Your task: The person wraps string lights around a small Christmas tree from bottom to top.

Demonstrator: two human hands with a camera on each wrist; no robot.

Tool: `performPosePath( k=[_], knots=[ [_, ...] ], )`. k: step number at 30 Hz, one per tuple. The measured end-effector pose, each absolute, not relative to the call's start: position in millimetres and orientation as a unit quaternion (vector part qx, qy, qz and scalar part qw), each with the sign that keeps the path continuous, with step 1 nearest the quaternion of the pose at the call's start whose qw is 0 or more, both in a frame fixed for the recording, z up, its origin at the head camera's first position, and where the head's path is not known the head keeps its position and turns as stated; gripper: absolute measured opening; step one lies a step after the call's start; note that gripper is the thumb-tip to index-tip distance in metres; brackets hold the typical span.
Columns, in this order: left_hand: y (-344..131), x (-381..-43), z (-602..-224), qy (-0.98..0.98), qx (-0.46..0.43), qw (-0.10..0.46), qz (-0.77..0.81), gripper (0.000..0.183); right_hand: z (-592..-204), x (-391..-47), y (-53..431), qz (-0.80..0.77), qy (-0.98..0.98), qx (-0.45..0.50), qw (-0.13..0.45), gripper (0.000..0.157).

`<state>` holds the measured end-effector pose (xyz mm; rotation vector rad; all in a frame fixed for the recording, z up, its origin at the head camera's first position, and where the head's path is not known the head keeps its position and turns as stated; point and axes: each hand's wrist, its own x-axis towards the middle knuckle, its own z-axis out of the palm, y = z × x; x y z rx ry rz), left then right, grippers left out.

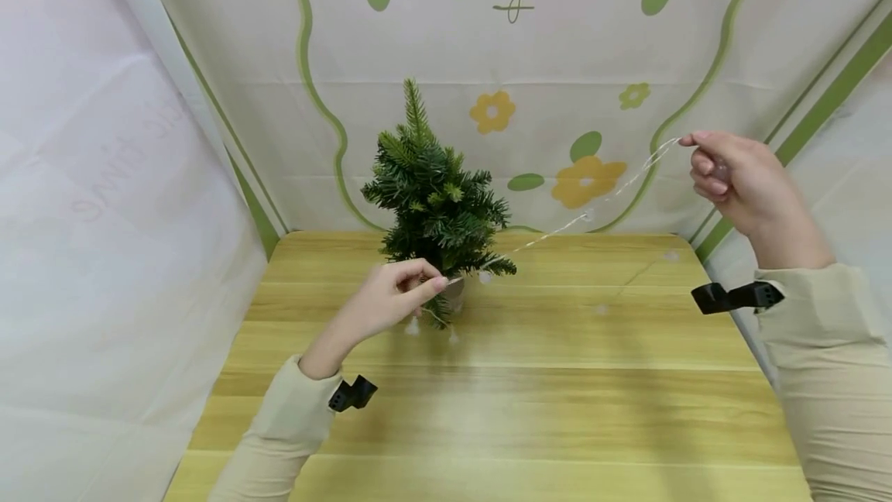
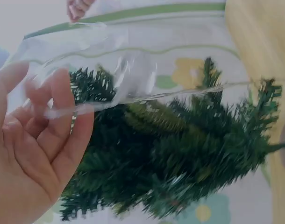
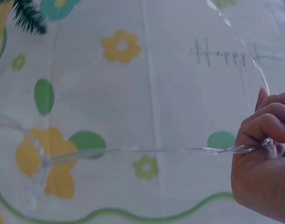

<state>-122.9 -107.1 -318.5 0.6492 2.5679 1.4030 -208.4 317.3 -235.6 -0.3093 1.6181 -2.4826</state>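
A small potted artificial Christmas tree (image 1: pixel 439 200) stands upright toward the back of the table. A clear, twisted-wire light string (image 1: pixel 550 235) with small translucent pieces slants from its lower branches up to my right hand (image 1: pixel 742 180). There my thumb and index finger pinch the wire, and the other fingers are curled; the right wrist view shows this hand (image 3: pixel 266 144) at its edge. By the lower front branches, my left hand (image 1: pixel 386 297) pinches a pale part of the string between thumb and index finger. In the left wrist view the wire (image 2: pixel 170 94) is blurred across the fingertips.
The wooden table (image 1: pixel 543 409) extends in front of the tree. Behind it hangs a printed backdrop (image 1: pixel 557 107) with flowers, and a white fabric wall (image 1: pixel 118 254) rises at the left. The pot (image 1: pixel 454 293) is mostly hidden by branches and my left hand.
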Motion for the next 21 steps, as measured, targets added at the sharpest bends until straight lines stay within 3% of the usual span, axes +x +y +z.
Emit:
performPosePath(
  k=[7,13,17,21],
  knots=[
    [-120.8,-127.1,-315.1,0.857,0.237,0.02,0.457,0.023,-221.5,-207.0,304.9,-0.862,0.429,-0.218,0.159,0.048],
    [-139.4,-129.2,-310.3,0.861,0.224,0.043,0.455,0.025,-211.2,-202.3,294.8,-0.871,0.394,-0.236,0.177,0.048],
    [-149.5,-131.3,-309.6,0.845,0.219,0.052,0.485,0.024,-211.3,-199.3,293.6,-0.878,0.323,-0.26,0.241,0.049],
    [-156.1,-136.3,-312.5,0.791,0.206,0.025,0.575,0.021,-212.1,-198.7,292.7,-0.86,0.299,-0.308,0.277,0.049]
  ],
)
